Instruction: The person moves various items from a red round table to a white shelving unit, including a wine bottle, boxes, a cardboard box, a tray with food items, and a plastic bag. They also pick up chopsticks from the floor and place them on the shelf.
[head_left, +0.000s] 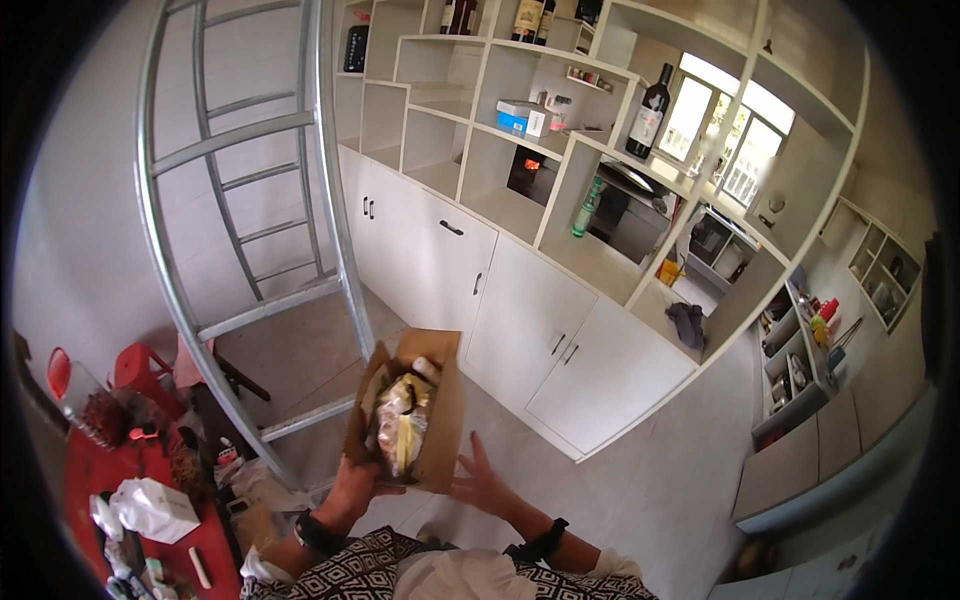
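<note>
An open cardboard box (441, 420) is held up in front of me, tilted, with its flaps raised. Inside lie crumpled plastic bags (401, 420) and yellowish items that I cannot make out. My left hand (356, 480) grips the box's lower left corner, its fingers partly hidden by the cardboard. At the box's lower right side is my right hand (480, 476), fingers spread; whether its fingertips touch the cardboard is unclear. Both wrists wear dark bands.
A metal ladder (330, 187) stands at the left, beyond the box. White cabinets (525, 315) with shelving above cross the view ahead. At lower left is a red table (202, 517) bearing a jar, a white packet and clutter. A red stool (142, 371) stands behind it.
</note>
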